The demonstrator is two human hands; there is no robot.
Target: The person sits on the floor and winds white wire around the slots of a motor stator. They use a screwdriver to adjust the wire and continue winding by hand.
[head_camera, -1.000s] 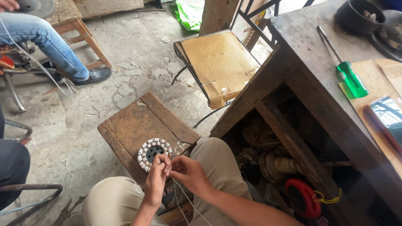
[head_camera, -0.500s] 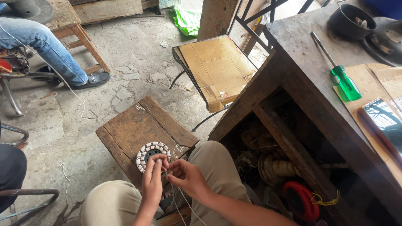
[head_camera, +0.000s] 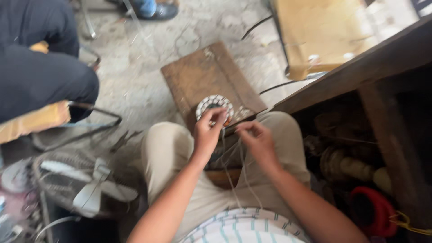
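Left hand (head_camera: 208, 130) fingers curled on ring-shaped stator (head_camera: 215, 108) | right hand (head_camera: 257, 141) fingers pinching thin wire (head_camera: 243, 173)

1. I take this for a small repair workshop, rough and informal.
2. The floor (head_camera: 148, 72) is cracked bare concrete, dusty and strewn with scraps.
3. A worn wooden stool (head_camera: 202, 76) serves as a low bench, with a wound stator (head_camera: 214, 106) on it.
4. Under a heavy wooden bench (head_camera: 360, 67) I see wire coils (head_camera: 346, 166) and a red spool (head_camera: 371, 216).
5. A dismantled fan (head_camera: 85, 189) lies by my left knee.
6. Another person (head_camera: 40, 76) sits close by.
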